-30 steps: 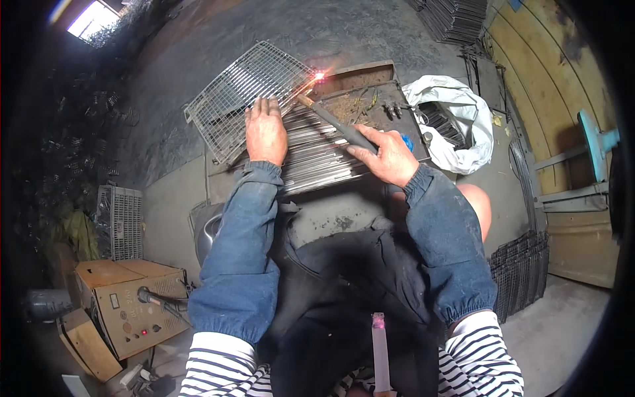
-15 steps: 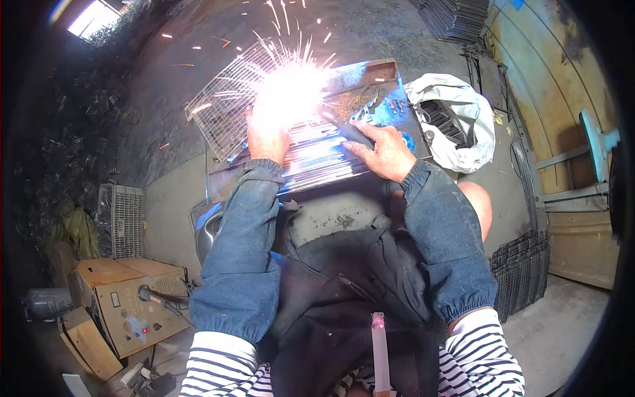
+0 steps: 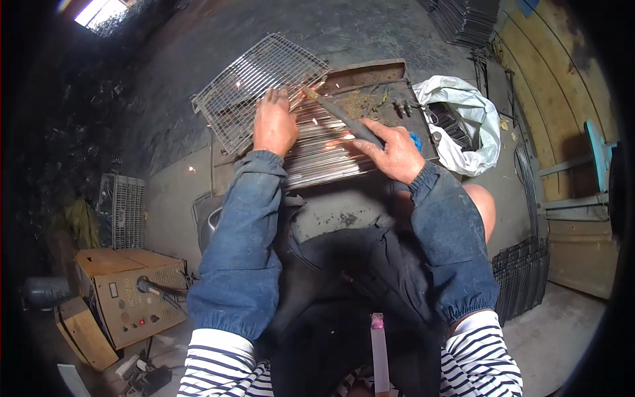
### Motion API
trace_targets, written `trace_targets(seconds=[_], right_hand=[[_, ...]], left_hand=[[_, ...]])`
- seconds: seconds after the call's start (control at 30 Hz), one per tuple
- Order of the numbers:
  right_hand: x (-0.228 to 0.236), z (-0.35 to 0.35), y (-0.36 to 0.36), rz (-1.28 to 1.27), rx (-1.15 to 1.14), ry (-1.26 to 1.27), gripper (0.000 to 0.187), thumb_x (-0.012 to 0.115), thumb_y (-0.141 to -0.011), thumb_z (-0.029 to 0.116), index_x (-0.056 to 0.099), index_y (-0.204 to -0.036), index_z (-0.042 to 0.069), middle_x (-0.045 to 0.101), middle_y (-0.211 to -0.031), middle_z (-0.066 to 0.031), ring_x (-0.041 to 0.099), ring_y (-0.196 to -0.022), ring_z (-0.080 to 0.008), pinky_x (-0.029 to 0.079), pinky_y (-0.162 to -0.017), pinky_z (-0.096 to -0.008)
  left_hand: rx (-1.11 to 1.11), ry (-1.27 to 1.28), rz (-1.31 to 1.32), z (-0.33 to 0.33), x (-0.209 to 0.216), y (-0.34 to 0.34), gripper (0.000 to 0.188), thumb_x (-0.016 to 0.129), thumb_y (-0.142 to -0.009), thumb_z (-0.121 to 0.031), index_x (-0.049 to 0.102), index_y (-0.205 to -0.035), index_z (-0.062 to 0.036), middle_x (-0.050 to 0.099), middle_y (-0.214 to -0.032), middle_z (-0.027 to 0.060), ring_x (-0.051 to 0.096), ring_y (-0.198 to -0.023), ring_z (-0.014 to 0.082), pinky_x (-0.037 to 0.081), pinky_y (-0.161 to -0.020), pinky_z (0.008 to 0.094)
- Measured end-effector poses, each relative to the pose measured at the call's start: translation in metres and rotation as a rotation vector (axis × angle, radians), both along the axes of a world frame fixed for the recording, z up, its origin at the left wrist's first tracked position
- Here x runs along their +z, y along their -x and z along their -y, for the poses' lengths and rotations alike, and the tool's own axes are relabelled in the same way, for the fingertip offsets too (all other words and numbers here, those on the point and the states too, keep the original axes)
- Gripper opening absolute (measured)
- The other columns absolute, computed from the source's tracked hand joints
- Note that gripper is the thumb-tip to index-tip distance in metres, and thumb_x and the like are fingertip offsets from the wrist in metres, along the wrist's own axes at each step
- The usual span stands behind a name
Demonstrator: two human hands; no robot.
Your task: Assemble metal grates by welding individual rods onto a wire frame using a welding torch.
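My left hand (image 3: pixel 275 126) is closed on the near edge of a wire grid (image 3: pixel 241 76), its fingers over the wires. The grid lies tilted across the far left part of a metal work table. A dark welding torch (image 3: pixel 347 121) is gripped in my right hand (image 3: pixel 395 153). Its brownish tip reaches up and left to the grid's right end, close to my left fingertips, where small orange glows show. Long thin metal rods (image 3: pixel 324 155) lie side by side on the table below both hands.
A white sack (image 3: pixel 486 112) of dark metal pieces stands right of the table. At lower left sits a tan welding machine (image 3: pixel 135 301) with a plugged cable, near a grey plastic crate (image 3: pixel 126 212). Dark wire racks (image 3: pixel 522 274) stack at right. A few sparks fly on the left.
The bright welding arc and its spray of sparks have gone out, so the grid and the torch tip show plainly. Both hands keep nearly the same place and hold.
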State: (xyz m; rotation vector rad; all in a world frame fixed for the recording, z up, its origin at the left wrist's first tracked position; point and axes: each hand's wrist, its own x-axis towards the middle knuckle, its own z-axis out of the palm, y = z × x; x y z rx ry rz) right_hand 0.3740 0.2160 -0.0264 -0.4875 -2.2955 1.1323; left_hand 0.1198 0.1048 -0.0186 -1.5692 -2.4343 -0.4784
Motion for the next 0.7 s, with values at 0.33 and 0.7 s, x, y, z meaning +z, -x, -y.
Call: trace_targets(seconds=[0.33,0.7], right_hand=[[-0.003,0.022,0.013,-0.039,0.105,-0.050,0.048,0.074,-0.091,0.025,0.062,-0.126,-0.005,0.072,-0.102,-0.0247,0.072,-0.091,-0.0366,0.056,-0.081,-0.0382],[-0.002,0.026,0.018,0.041,0.119,-0.060,0.048,0.074,-0.091,0.026,0.062,-0.125,-0.005,0.071,-0.100,-0.0255,0.072,-0.091,-0.0378,0.055,-0.081,-0.0404]], left_hand=[[0.151,0.089,-0.325,0.044,-0.013,0.011,0.043,0.048,-0.094,-0.007,0.056,-0.134,0.0070,0.060,-0.134,0.0212,0.049,-0.134,0.0352,0.037,-0.114,0.0486],[0.135,0.132,-0.318,0.044,-0.019,0.016,0.045,0.052,-0.092,-0.009,0.057,-0.134,0.0046,0.060,-0.134,0.0216,0.050,-0.133,0.0359,0.038,-0.112,0.0510]])
